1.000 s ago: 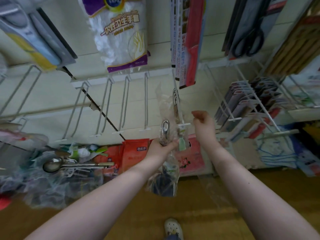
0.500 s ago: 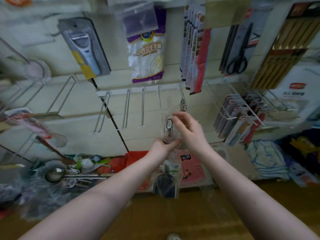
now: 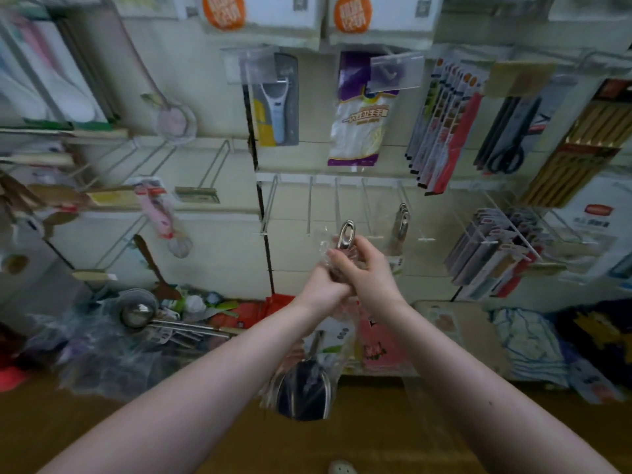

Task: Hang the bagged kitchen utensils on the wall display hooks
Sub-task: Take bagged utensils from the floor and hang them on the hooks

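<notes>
Below and left of the hook row (image 3: 309,206), spare ladles (image 3: 136,314) lie heaped. Just beneath the row, the left hand (image 3: 319,285) curls round the bagged ladle (image 3: 346,236), bowl hanging low; the right hand (image 3: 371,273) pinches the bag beside the handle's slot. Best to pull the plastic taut, expose the slot and slide it squarely onto an empty hook. Further right, another ladle (image 3: 403,224) already hangs on the row.

Polished metal handle (image 3: 346,234) gleams through a clear, crinkled plastic bag (image 3: 325,249); its dark bowl (image 3: 302,395) looks glossy. White-coated wire hooks (image 3: 309,206) sit matt behind. Left, a steel ladle (image 3: 136,314) shines; right, soft cloth (image 3: 526,340).
</notes>
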